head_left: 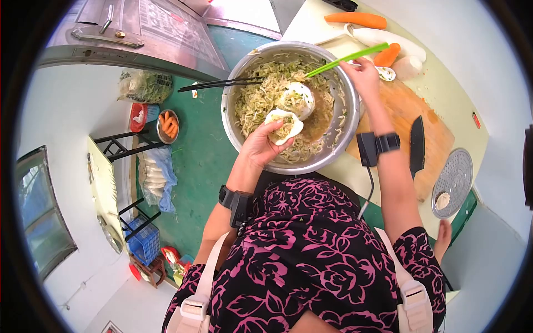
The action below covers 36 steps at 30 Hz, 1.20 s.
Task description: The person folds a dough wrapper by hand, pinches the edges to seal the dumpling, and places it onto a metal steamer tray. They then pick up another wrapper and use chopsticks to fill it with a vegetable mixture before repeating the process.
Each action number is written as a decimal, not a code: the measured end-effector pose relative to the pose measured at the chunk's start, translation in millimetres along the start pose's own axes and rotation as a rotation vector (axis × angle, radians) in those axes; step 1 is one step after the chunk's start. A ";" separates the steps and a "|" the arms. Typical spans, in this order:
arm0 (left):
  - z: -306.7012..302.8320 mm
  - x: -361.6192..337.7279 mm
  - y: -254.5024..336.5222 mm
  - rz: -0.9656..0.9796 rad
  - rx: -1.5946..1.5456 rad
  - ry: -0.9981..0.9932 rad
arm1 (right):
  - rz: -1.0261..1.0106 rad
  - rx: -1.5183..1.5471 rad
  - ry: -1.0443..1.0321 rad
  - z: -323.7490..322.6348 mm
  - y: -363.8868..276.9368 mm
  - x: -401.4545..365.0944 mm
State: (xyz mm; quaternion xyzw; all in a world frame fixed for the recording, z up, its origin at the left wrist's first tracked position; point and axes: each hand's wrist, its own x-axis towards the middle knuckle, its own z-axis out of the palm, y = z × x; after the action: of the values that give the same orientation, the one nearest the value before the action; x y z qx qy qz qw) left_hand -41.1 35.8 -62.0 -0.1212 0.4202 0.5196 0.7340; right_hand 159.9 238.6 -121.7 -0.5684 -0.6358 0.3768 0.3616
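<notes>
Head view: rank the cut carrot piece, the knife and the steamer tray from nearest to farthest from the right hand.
1. Cut carrot piece, just beyond the right hand, on its far side.
2. Knife, lying on the cutting board beside the right forearm.
3. Steamer tray, farther right, past the knife.

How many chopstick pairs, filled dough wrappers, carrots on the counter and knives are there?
Chopstick pairs: 2, green chopsticks, black chopsticks
Filled dough wrappers: 2, held wrapper in left hand, second wrapper in bowl
Carrots: 2, whole carrot, carrot piece
Knife: 1
Total: 7
</notes>
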 end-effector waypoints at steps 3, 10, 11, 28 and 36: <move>5.6 -5.6 2.6 -0.012 0.024 0.011 | 0.079 0.183 0.013 -24.5 -5.6 -32.3; 23.9 -17.7 7.7 -0.019 0.079 -0.053 | 0.226 0.595 -0.119 -45.0 -33.5 -74.6; 23.9 -17.5 7.0 -0.020 0.077 -0.064 | 0.262 0.621 -0.102 -45.4 -35.3 -72.1; 20.5 -17.4 -0.4 0.030 0.050 0.049 | -0.173 0.685 -0.300 39.6 -60.0 68.5; 11.1 -12.8 0.9 0.050 0.026 0.079 | -0.146 0.528 -0.431 36.6 -49.6 61.2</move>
State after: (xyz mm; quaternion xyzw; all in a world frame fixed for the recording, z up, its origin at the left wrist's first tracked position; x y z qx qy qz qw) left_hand -37.8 34.6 -45.4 -0.1216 0.4585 0.5269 0.7052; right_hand 99.4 293.5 -92.2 -0.3156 -0.6169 0.6129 0.3797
